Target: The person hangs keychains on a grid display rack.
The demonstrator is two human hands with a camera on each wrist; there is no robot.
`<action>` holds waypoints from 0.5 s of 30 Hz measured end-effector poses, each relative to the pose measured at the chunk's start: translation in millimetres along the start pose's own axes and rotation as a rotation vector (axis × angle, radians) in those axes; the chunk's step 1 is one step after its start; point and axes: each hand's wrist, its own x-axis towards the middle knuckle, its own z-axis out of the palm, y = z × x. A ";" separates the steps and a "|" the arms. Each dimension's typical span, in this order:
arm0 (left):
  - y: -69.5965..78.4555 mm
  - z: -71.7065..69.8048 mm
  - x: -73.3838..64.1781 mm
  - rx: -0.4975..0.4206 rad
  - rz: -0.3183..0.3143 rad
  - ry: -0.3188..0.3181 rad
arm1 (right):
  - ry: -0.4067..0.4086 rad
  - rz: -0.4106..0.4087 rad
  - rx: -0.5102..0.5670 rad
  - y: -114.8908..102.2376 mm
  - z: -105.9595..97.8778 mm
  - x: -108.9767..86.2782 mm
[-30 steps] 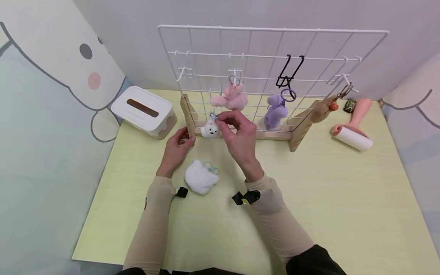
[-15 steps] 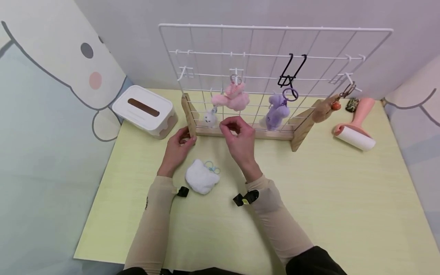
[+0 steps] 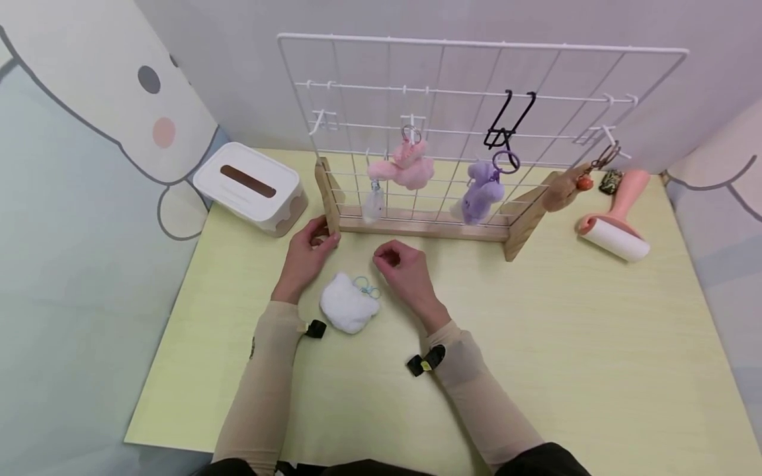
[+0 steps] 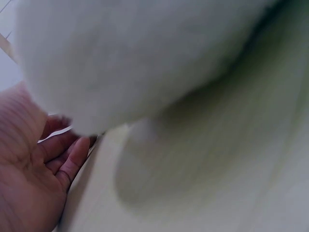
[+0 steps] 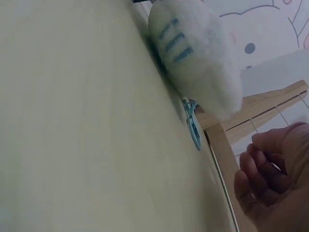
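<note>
My left hand [image 3: 306, 258] holds the left wooden leg [image 3: 329, 198] of the white wire grid rack, thumb on its front side. Low over the table, my right hand [image 3: 407, 274] hangs loosely curled with nothing in it. Between the hands a white plush keychain [image 3: 348, 303] lies on the table; the right wrist view shows blue stripes on the plush [image 5: 193, 53] and a light-blue ring [image 5: 194, 133]. A small white plush keychain [image 3: 374, 203] hangs on the grid, beneath a pink plush keychain [image 3: 411, 168]. In the left wrist view, white plush [image 4: 120, 58] hides part of the left hand.
A purple plush keychain [image 3: 481, 198] hangs from a black hook [image 3: 503, 137], and a brown one [image 3: 562, 190] from a right-hand hook. A tissue box [image 3: 250, 185] stands left of the rack. A lint roller [image 3: 616, 228] lies to the right on the table.
My right hand has let go of the small white plush keychain, which now hangs on the grid, and has drawn back towards me. The left hand stays at the rack's leg.
</note>
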 end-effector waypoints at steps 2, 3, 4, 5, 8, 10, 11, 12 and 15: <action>0.7 0.1 0.2 0.003 -0.007 -0.001 | -0.071 0.004 -0.048 3.3 1.7 -1.9; 1.1 0.1 0.3 0.005 -0.012 -0.002 | -0.105 0.005 -0.068 4.6 2.5 -2.5; 1.7 0.1 0.3 0.005 -0.018 -0.003 | -0.135 0.004 -0.089 5.0 2.9 -3.0; 1.8 0.1 0.6 0.009 -0.024 -0.004 | -0.159 0.000 -0.111 4.9 3.6 -3.4; 1.9 0.0 1.9 0.018 -0.044 -0.008 | -0.220 0.006 -0.188 3.7 5.7 -4.4; 2.2 0.2 2.3 0.018 -0.049 -0.010 | -0.255 0.010 -0.256 2.0 7.1 -5.3; 2.2 0.4 2.4 0.017 -0.051 -0.010 | -0.273 0.006 -0.292 1.4 8.0 -5.7; 2.3 0.6 2.2 0.015 -0.049 -0.009 | -0.290 0.000 -0.326 0.6 8.5 -6.3; 2.7 0.9 1.0 0.010 -0.035 -0.004 | -0.330 -0.040 -0.405 -0.9 9.5 -7.7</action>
